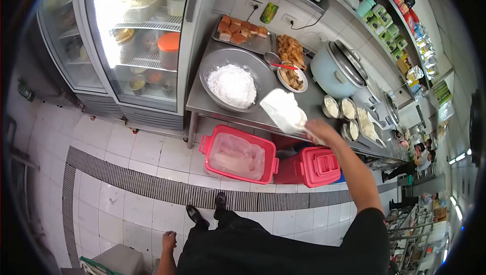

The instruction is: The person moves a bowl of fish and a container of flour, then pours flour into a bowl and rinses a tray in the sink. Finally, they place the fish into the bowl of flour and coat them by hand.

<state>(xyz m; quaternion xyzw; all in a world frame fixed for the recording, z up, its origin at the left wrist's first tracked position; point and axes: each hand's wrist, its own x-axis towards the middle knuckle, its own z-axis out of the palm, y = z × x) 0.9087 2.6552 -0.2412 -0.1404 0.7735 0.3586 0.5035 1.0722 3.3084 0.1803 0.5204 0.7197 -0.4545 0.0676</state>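
Observation:
My right hand (322, 132) is closed round the handle of a white scoop (279, 118) heaped with white powder. The scoop is over the front edge of the steel counter (258, 116), right of a wide metal bowl (210, 94). A mound of the same-looking white powder (232, 86) fills much of that bowl. Below the scoop, on the floor, stands an open pink bin (239, 134) with a clear plastic liner. My left hand (169, 240) hangs low at my side, fingers curled, with nothing visible in it.
Behind the bowl lies a tray of browned chunks (239, 30). A ladle (272, 58), a white bowl of food (292, 78), a rice cooker (334, 70) and several small bowls (331, 106) are to the right. A lidded pink bin (316, 166) and a glass-door fridge (147, 37) flank the area.

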